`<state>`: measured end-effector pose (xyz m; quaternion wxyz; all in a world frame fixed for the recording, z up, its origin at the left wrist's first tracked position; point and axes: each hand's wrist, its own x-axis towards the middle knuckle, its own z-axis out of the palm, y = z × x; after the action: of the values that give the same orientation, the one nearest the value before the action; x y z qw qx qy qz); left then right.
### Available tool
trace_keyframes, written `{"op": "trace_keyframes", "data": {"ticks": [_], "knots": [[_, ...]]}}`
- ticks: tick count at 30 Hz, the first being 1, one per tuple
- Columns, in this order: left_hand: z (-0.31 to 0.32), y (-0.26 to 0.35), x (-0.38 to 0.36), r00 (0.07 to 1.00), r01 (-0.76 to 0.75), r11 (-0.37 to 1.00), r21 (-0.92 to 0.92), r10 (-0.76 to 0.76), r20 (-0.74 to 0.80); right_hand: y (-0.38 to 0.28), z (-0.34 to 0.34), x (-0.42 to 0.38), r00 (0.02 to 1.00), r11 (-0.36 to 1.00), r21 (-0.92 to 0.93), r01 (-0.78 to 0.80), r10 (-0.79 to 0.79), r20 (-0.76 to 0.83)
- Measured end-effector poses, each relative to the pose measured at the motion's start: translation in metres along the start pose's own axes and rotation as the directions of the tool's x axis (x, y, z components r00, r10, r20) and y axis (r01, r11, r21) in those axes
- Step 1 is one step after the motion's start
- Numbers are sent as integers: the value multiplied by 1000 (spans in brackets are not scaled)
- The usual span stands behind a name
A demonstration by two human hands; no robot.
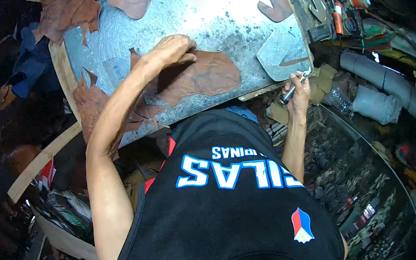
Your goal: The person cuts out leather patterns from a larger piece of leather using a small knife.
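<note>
My left hand (175, 50) is over the upper edge of a brown leather piece (213, 77), fingers curled in and palm side hidden; I cannot tell what they hold. A dark shadow falls on the leather just below this hand. At the table's right front corner, my right hand (299, 96) is closed around a short, cylindrical, metallic hand tool (289, 95) with a pale, narrow tip pointing up and right. Beside that hand lies a flat grey angular sheet (276, 55) with a notched side, on the metal-topped table (218, 28).
Leather scraps (95, 103) hang over the left front edge, and larger hides (64, 16) lie at the back left. A cut leather piece (276, 4) is near the right edge. Orange-handled tools (338, 19) and grey rolls (381, 78) are at right. A wooden strip (43, 161) sticks out at left.
</note>
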<state>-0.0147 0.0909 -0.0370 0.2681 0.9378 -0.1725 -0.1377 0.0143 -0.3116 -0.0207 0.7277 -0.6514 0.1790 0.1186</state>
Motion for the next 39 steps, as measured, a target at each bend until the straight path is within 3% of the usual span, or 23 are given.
{"op": "trace_keyframes", "data": {"ticks": [1,3,5,6,8,9,11,12,14,15,17,18,22,24,25,28,29,30,31,32,34,39], "knots": [[-7,0,1,994,48,990,-134,-34,102,-1,1,-2,1000,1000,14,1,-1,-4],[-26,2,-14,979,155,808,-569,-203,-22,-1,8,-6,1000,993,118,-12,15,-23],[-21,-8,-20,852,124,625,-771,-465,-241,0,8,-4,999,980,194,-37,37,0],[-8,-20,-28,804,190,495,-848,-575,-155,-1,10,-3,999,977,210,-39,42,-8],[12,-26,-43,707,284,192,-939,-703,70,-5,16,0,999,979,197,-47,50,-8],[23,-10,-48,700,159,38,-987,-709,85,-6,21,2,998,980,193,-58,59,3],[51,-11,-58,593,256,-63,-965,-778,209,-8,23,8,1000,990,136,-24,22,15],[55,-2,-60,586,255,-88,-963,-778,226,-8,25,12,999,995,104,-8,4,33],[62,13,-61,579,11,-169,-986,-803,144,-10,29,15,998,999,48,-3,0,70],[72,11,-63,572,5,-187,-982,-806,156,-11,32,17,994,1000,18,14,-16,108],[89,1,-67,568,-62,-146,-987,-818,85,-8,36,24,991,1000,-6,25,-24,131],[82,14,-62,507,-116,-160,-980,-858,80,-8,40,25,984,999,-42,35,-28,174],[76,29,-63,492,-124,-152,-980,-868,73,-9,61,29,965,987,-136,87,-49,259],[66,40,-66,450,-84,33,-996,-890,-67,-13,76,28,961,971,-205,120,-62,271],[66,46,-72,449,-87,26,-996,-891,-63,-14,83,27,961,970,-211,120,-60,271],[71,66,-89,460,145,160,-977,-885,-77,-16,92,29,939,968,-213,137,-58,340],[76,80,-96,470,366,437,-822,-849,-242,-15,93,30,938,967,-214,137,-58,341],[75,95,-98,563,412,690,-595,-707,-428,-15,93,30,935,968,-220,122,-37,354],[76,107,-98,663,413,860,-300,-510,-547,-13,93,30,930,968,-229,105,-15,367],[80,115,-93,662,414,858,-303,-513,-547,-11,94,30,925,976,-190,103,-24,379],[96,128,-82,800,296,944,-144,-327,-503,-15,97,25,924,984,-167,58,11,381],[114,114,-71,847,218,975,-52,-215,-486,-34,95,22,908,989,-136,52,10,419]]}}
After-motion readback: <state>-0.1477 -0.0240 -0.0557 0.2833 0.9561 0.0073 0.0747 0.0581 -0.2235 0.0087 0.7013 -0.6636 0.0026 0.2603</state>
